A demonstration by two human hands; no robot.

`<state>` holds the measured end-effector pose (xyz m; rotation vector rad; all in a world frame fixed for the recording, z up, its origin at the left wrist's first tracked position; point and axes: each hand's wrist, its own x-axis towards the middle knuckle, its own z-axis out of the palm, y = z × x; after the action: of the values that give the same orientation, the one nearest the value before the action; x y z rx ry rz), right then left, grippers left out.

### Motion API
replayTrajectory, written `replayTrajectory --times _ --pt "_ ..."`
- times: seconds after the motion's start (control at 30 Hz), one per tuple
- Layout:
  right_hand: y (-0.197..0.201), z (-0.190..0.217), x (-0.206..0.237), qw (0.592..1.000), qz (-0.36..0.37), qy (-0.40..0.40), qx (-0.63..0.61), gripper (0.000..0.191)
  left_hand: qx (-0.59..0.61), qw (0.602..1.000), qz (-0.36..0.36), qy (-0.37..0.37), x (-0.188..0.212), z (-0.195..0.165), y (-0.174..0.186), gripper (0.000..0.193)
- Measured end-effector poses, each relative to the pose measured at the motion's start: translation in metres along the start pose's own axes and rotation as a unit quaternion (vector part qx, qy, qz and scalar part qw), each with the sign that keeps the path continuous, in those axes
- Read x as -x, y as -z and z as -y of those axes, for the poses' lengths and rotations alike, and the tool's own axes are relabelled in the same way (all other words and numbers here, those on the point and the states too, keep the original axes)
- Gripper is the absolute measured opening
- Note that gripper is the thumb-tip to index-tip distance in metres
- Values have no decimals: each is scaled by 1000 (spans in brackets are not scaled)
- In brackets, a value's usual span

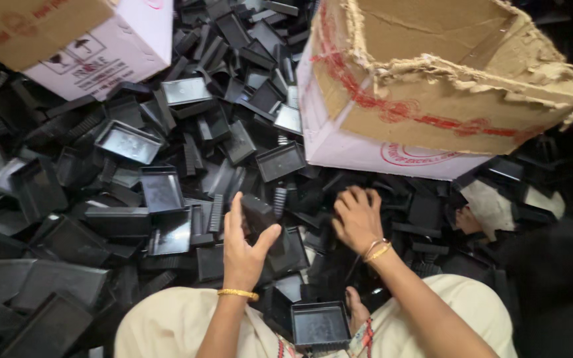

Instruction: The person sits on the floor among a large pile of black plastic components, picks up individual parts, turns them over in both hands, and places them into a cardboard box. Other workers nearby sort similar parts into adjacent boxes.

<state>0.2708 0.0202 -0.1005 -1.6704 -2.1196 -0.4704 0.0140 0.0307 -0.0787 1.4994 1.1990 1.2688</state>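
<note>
Torn box: a big cardboard carton sits up and to the right of the right hand, open at the top, its brown rim ragged and frayed, with smeared red print along the side and a round red stamp on its white lower face.
White box: a second carton lies far up and to the left of the left hand, white sided with small dark handling symbols and lines of print, one brown flap folded across its top.
Left hand: the left hand is raised over the heap, thumb and fingers closed around a small black plastic part; a gold bangle rings the wrist.
Held part: black, matte and blocky, standing up out of the grip just above the thumb; its finer shape is hard to make out.
Right hand: the right hand lies palm down just right of the left one, fingers curled into the black pieces beneath it; whether it grips one cannot be told. Thin bangles sit at the wrist.
Heap: a pile of black plastic trays spreads all round both hands, shallow, rectangular, tipped every way.
Nearest tray: one black tray rests below the hands, on the lap in cream cloth, open side up.
</note>
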Motion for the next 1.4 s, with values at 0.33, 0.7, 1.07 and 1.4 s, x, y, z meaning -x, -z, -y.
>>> replayTrajectory --times 0.33,0.7,1.07,1.4 --pt "90 60 25 612 87 -205 -758 64 217 963 153 54 38 13 -46 87" --pt "89 84 43 904 76 14 -421 102 456 878 135 46 33 120 -48 84" --pt "110 85 25 829 3 -256 -498 36 314 944 94 -41 30 22 -20 56" --pt "184 -61 -115 954 -299 -9 30 77 237 967 -36 81 12 35 -14 39"
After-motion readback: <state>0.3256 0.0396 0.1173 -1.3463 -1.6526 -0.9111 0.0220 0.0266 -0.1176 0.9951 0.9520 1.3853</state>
